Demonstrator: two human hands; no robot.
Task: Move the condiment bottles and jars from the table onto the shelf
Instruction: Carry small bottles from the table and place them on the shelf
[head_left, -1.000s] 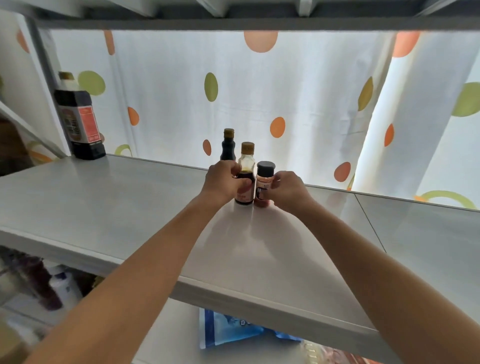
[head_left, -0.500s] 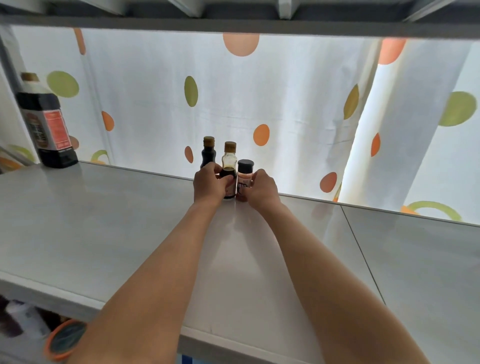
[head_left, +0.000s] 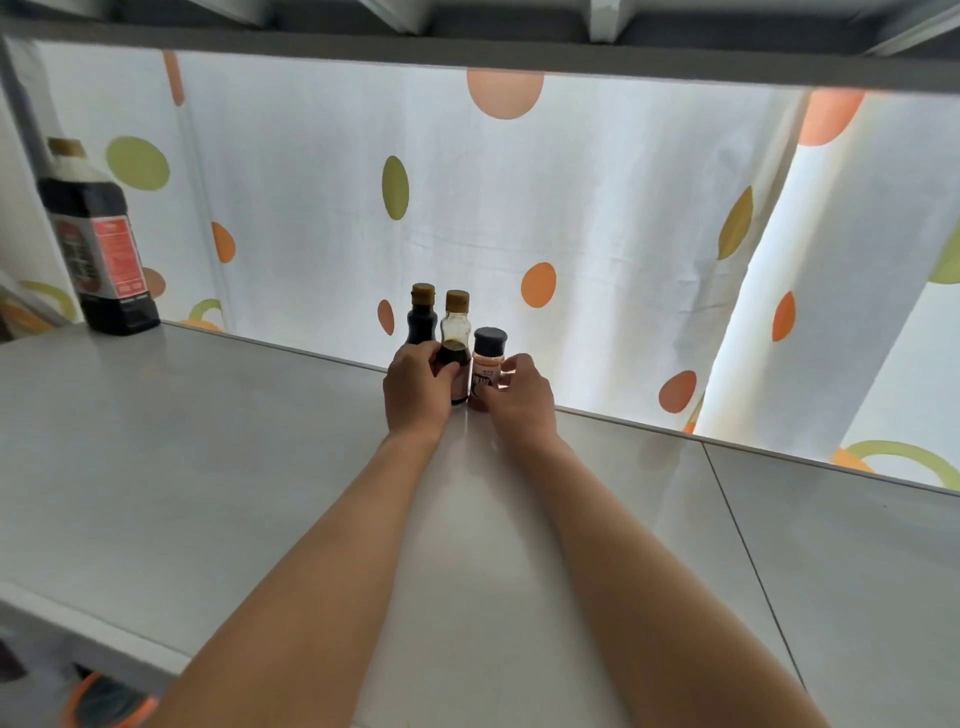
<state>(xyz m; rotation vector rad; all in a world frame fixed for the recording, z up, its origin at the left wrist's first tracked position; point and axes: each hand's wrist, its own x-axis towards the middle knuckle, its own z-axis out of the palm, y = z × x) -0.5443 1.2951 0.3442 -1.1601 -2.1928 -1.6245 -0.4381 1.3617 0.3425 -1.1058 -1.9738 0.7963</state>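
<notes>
From the head camera, your left hand (head_left: 417, 391) has its fingers (head_left: 447, 372) curled round the half-full clear bottle (head_left: 455, 347), which stands upright on the shelf (head_left: 208, 441) near its back edge. Your right hand (head_left: 519, 399) has its fingers (head_left: 511, 364) wrapped round the spice jar (head_left: 487, 366), just right of that bottle. Just beyond your left fingers stands a dark bottle (head_left: 421, 317). Far to their left stands a large dark bottle (head_left: 96, 239), with the dotted curtain (head_left: 571, 218) behind the shelf.
</notes>
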